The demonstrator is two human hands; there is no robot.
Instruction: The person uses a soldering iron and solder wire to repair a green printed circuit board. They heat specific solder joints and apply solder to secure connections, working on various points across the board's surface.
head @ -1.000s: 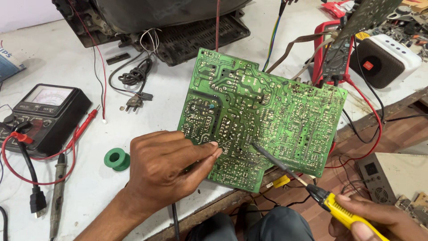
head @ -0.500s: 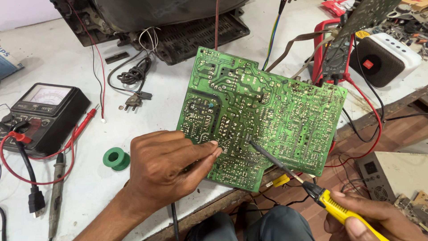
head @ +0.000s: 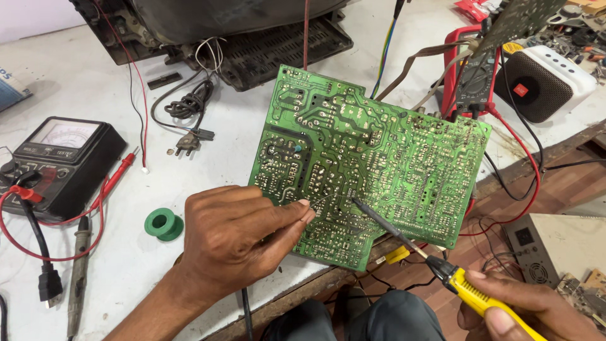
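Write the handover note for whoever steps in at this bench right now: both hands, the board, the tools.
Left hand: fingers pinched, feeding what looks like a thin solder wire to the green printed circuit board, which lies solder side up on the white bench, overhanging its front edge.
Right hand: holds the yellow-handled soldering iron, tip on a joint near the board's lower middle.
Nearby: green solder spool beside the left hand, black analog meter far left.
Done: board exposed, iron on the joint. Left: whether the joint has flowed cannot be told.
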